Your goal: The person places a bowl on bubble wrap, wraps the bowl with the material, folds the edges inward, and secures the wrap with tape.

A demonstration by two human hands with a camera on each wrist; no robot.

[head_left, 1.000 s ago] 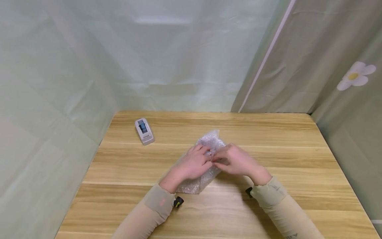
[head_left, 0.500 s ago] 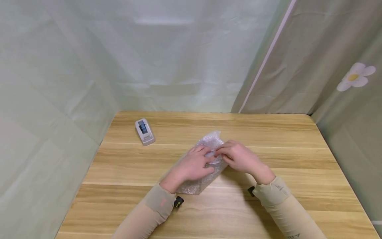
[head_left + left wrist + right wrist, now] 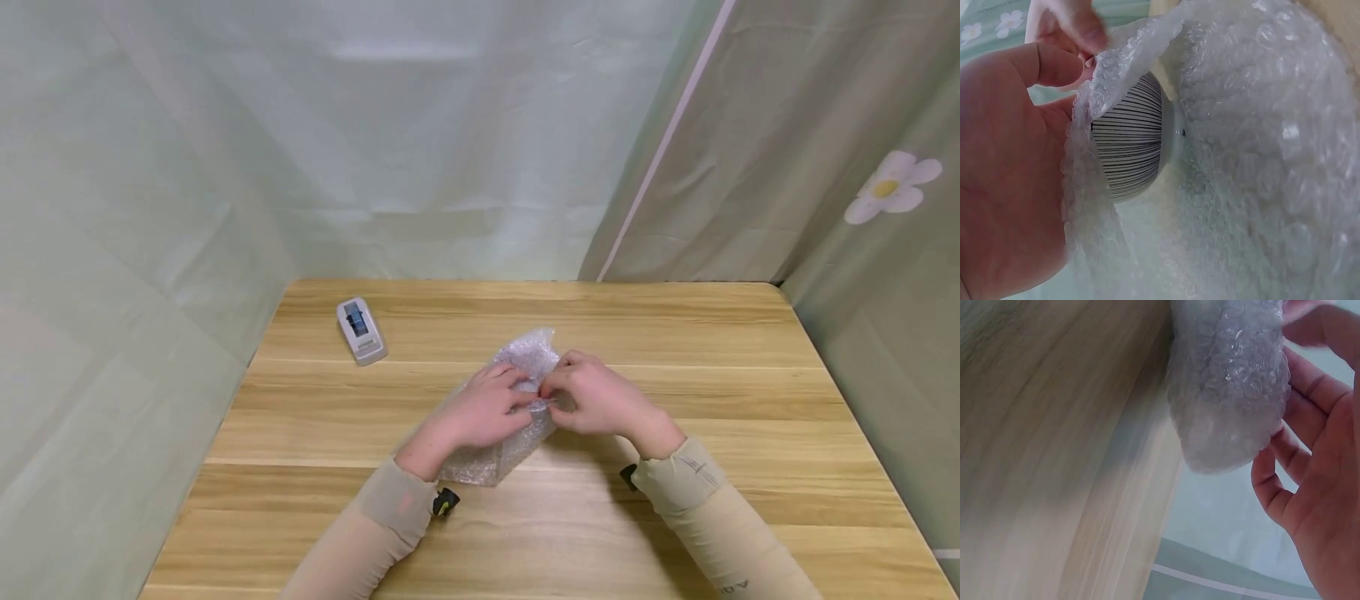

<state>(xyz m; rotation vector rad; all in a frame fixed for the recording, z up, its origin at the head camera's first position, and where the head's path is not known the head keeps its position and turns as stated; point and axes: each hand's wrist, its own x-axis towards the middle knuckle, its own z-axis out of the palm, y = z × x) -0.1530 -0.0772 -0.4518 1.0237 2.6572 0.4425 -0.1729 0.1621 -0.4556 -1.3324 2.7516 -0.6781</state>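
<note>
A piece of clear bubble wrap [image 3: 534, 352] lies folded over on the table, wrapped around something. Through its open end in the left wrist view, a rounded white bowl-like object [image 3: 1132, 134] with fine black lines shows inside. My left hand [image 3: 487, 410] rests on top of the wrap with fingers spread, its thumb toward the other hand. From the right side, my right hand [image 3: 600, 400] pinches the wrap's edge between thumb and fingers. In the right wrist view, its other fingers [image 3: 1272, 481] lie loosely bent beside the wrap.
A grey-and-white handheld device [image 3: 362, 331] with a dark blue window lies at the table's back left. Pale curtains [image 3: 450, 167] hang behind the wooden table [image 3: 720, 383] and along its sides.
My right hand shifted slightly away and back along the wrap's edge, its thumb now lower and meeting the fingers on the wrap. The left hand stays nearly in place on top.
</note>
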